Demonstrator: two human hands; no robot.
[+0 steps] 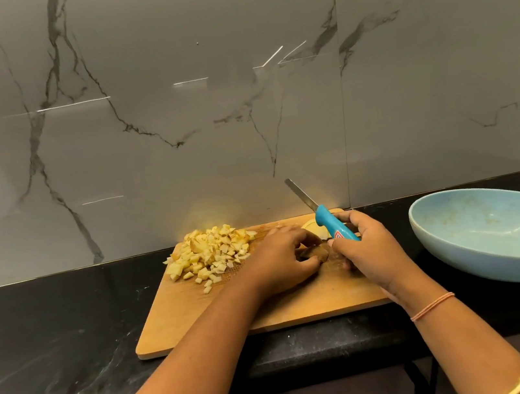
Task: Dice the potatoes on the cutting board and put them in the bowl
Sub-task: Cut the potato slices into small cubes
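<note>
The wooden cutting board (183,324) lay on the black counter (52,332), close to the gray marble wall (169,109). A heap of small yellow potato cubes (208,256) sat on the back left part of the board. The person's left hand (282,261) was curled over a brown potato piece (317,252) and held it down near the middle of the board. The right hand (367,248) was wrapped tight around the blue handle of a knife (334,224), just beside the left hand. The blade pointed up and away, off the board. A pale potato slice (312,224) lay just behind the hands. The light blue bowl (500,261) stood on the counter to the right, a little apart from the board.
</note>
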